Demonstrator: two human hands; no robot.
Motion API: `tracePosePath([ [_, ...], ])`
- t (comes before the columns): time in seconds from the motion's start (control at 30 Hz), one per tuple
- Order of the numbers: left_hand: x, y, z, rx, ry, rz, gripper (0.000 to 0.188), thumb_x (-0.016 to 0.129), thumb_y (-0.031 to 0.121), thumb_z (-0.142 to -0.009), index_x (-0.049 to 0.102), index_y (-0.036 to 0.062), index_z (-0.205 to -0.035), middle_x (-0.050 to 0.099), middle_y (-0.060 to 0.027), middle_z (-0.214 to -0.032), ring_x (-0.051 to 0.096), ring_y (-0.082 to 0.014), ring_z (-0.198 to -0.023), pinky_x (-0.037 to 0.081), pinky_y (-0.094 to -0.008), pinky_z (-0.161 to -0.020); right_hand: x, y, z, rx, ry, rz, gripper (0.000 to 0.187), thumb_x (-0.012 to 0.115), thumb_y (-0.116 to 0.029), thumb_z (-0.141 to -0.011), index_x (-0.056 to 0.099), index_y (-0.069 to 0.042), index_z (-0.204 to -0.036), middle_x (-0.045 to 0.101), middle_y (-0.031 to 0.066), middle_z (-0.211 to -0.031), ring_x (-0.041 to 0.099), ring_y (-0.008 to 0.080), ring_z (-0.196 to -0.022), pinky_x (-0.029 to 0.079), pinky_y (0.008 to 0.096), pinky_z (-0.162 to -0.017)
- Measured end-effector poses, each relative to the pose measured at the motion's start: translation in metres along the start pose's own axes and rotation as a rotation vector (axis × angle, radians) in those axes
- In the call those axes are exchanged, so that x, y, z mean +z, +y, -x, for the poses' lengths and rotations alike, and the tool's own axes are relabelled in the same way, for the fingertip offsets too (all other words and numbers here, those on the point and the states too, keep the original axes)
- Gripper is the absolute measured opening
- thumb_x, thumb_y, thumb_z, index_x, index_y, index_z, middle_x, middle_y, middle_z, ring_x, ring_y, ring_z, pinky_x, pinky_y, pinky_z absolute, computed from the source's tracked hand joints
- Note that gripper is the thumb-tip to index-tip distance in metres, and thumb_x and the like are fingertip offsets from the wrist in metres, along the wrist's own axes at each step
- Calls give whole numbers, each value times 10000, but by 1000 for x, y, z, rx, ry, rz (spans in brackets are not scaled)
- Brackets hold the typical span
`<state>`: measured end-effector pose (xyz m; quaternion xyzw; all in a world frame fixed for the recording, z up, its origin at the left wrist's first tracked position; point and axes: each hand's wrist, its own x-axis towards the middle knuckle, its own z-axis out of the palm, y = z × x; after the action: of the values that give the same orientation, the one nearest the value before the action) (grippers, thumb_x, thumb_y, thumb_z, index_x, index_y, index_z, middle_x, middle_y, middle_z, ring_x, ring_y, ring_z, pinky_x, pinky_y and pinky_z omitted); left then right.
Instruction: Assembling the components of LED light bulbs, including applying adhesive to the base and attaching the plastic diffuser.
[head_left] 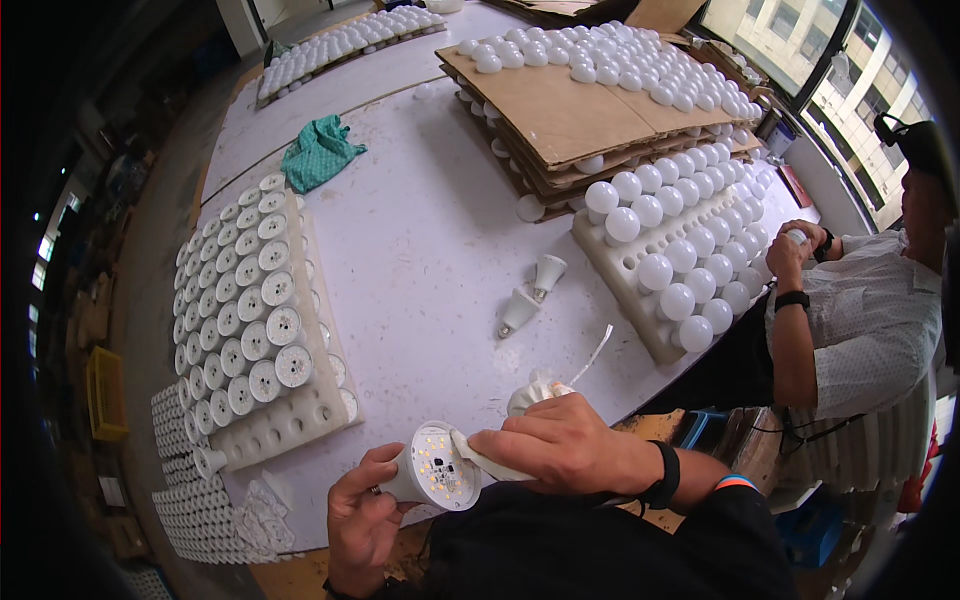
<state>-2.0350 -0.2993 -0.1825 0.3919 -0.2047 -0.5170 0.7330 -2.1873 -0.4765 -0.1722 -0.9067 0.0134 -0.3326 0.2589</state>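
My left hand (365, 505) grips a white LED bulb base (447, 466) from the side. Its open round face is tilted up, showing a circuit board with small yellow LEDs and dark parts. My right hand (560, 440) is closed round a soft white bag (532, 396), whose gathered end bulges above the fingers with a thin white strip sticking out. A tapered white tip (485, 458) comes from this hand and meets the rim of the bulb base. Two more bulb bases (520, 312) lie on the table beyond my hands, screw ends showing.
At left, a foam tray (285, 432) holds rows of open bulb bases. Domed bulbs fill another tray (645, 320) at right, near stacked cardboard sheets (560, 125) bearing white domes. A green cloth (320, 153) lies farther back. A co-worker (850, 320) stands at right holding something small.
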Motion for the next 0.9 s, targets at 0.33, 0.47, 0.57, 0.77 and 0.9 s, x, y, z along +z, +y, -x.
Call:
tracePosePath([
  [0.33,-1,-1,-2,68,68,-156,128,519,-44,-635,586,-10,-739,439,-169,-1127,479,-328,-1067,421,-436,-882,-2,-1,-3,31,-51,-91,249,657,-129,-616,442,-60,-720,433,45,-566,491,181,-430,366,309,-368],
  [0.47,-5,-4,-4,161,33,-177,87,519,-62,-628,507,14,-587,443,-109,-1092,472,-314,-1077,444,-419,-862,-2,-2,-2,47,-87,-123,260,667,-128,-623,438,-58,-724,449,52,-580,507,197,-448,381,318,-382],
  [0.57,-12,-5,0,192,-16,-295,169,535,-93,-613,497,59,-548,452,-77,-1058,450,-283,-1101,423,-400,-875,-2,-3,-2,70,-112,-177,270,674,-128,-626,440,-52,-738,466,59,-592,522,222,-469,395,327,-396],
  [0.77,-15,-8,-4,298,-99,-340,265,599,-95,-608,471,111,-503,454,-29,-995,427,-240,-1107,374,-388,-914,-2,-2,0,127,-122,-267,164,691,-96,-673,557,-54,-759,489,32,-561,509,186,-453,397,285,-407],
  [0.9,-13,-16,-12,383,-131,-288,251,570,-152,-575,560,97,-542,504,-42,-953,458,-248,-1080,427,-391,-861,-12,0,-1,190,-138,-315,151,686,-89,-678,557,-59,-752,522,37,-586,534,199,-481,411,285,-423],
])
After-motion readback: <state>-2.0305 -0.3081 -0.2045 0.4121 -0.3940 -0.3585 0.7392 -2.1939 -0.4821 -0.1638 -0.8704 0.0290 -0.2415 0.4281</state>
